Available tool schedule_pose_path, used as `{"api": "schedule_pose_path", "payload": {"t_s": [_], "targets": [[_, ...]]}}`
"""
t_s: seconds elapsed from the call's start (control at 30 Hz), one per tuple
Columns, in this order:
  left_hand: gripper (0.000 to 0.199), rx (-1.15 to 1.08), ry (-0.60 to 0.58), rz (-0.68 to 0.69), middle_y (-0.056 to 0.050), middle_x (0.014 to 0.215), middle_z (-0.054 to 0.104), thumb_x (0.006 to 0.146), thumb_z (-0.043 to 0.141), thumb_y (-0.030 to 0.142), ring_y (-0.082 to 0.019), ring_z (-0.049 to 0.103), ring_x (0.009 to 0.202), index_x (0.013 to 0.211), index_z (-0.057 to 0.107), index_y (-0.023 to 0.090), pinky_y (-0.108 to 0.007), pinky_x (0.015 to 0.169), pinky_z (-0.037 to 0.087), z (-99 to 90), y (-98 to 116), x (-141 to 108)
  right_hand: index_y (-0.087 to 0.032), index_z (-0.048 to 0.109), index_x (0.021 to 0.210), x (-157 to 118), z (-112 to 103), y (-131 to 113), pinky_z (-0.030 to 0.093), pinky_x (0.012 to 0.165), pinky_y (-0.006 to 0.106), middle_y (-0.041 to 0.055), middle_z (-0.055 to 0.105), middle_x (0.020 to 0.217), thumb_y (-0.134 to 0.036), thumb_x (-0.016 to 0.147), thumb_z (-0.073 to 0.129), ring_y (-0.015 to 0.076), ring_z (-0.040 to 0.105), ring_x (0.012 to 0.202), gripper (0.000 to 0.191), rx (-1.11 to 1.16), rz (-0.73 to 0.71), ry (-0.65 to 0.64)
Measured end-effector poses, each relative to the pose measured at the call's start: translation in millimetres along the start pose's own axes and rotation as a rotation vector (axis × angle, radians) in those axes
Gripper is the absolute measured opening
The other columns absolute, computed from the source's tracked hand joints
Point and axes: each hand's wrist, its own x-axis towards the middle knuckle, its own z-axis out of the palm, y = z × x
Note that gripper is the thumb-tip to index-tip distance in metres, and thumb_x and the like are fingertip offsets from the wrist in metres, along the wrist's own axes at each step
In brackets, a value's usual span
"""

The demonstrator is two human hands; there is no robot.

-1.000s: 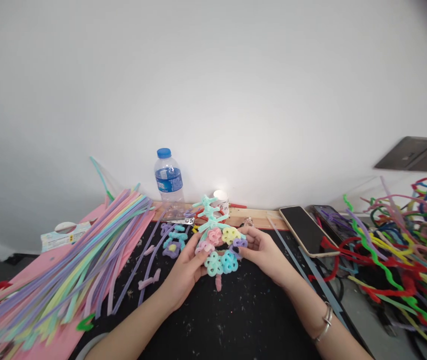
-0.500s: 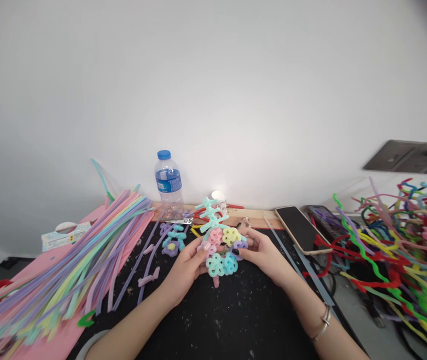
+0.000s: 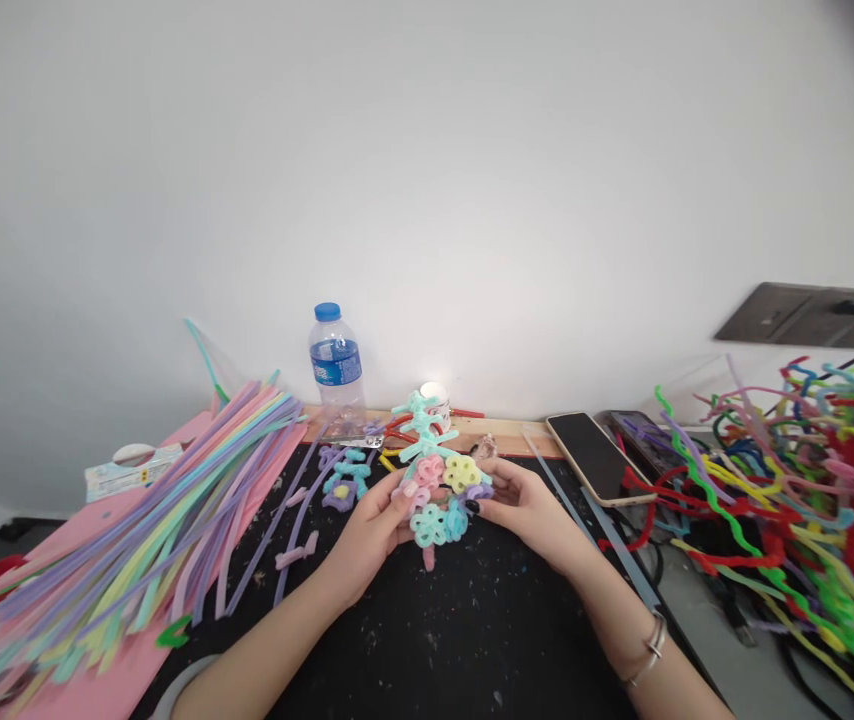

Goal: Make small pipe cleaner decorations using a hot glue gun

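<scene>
Between my hands, above the black mat [image 3: 457,640], is a pipe-cleaner flower wreath [image 3: 428,525] with pink, yellow, purple, mint and blue looped blossoms. A mint spiky strand rises from its top and a short pink end hangs below. My left hand [image 3: 374,520] grips the left side by the lilac flower, thumb in front. Closed on the purple flower at the right side is my right hand [image 3: 521,500]; its other fingers are behind the wreath, partly hidden. A small blue and purple pipe-cleaner piece [image 3: 344,485] lies left of the wreath.
Pastel pipe cleaners [image 3: 149,520] are piled on a pink sheet at left. A plastic bottle [image 3: 337,370] and a paper cup [image 3: 434,400] stand by the wall. At right are a phone [image 3: 598,458], tangled bright pipe cleaners [image 3: 787,500] and a wall socket [image 3: 794,315].
The wreath has turned slightly in my hands, its blue flower now looking narrower. Both hands keep their hold. The view has shifted a little.
</scene>
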Motion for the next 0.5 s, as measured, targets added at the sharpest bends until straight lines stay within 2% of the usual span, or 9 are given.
{"api": "schedule_pose_path", "payload": {"t_s": [0.3,0.4,0.5], "targets": [[0.036,0.01,-0.024,0.007,-0.011,0.094,0.066,0.087,0.051,0.037,-0.021,0.061,0.067,0.116,0.056,0.017,-0.032,0.05,0.053,0.8,1,-1,-0.019,0.064,0.102,-1,-3,-3,0.046,0.091,0.038,0.0072,0.066,0.108,-0.029,0.07,0.074,0.024,0.061,0.102,0.035,0.058,-0.01,0.037],[0.036,0.018,0.016,-0.004,-0.011,0.099,0.067,0.086,0.054,0.038,-0.019,0.063,0.067,0.117,0.056,0.018,-0.031,0.056,0.052,-0.3,2,-1,-0.02,0.064,0.1,-1,-8,0,0.046,0.091,0.037,0.008,0.066,0.108,-0.032,0.076,0.068,0.0231,0.06,0.103,0.027,0.05,-0.043,0.179],[0.034,-0.004,0.078,0.0,-0.009,0.098,0.069,0.085,0.057,0.036,-0.02,0.065,0.076,0.114,0.058,0.019,-0.029,0.065,0.052,-2.9,2,0,-0.019,0.064,0.094,0,-14,3,0.046,0.09,0.036,0.0073,0.067,0.1,-0.029,0.076,0.068,0.0212,0.061,0.098,0.021,0.001,-0.12,0.411]]}}
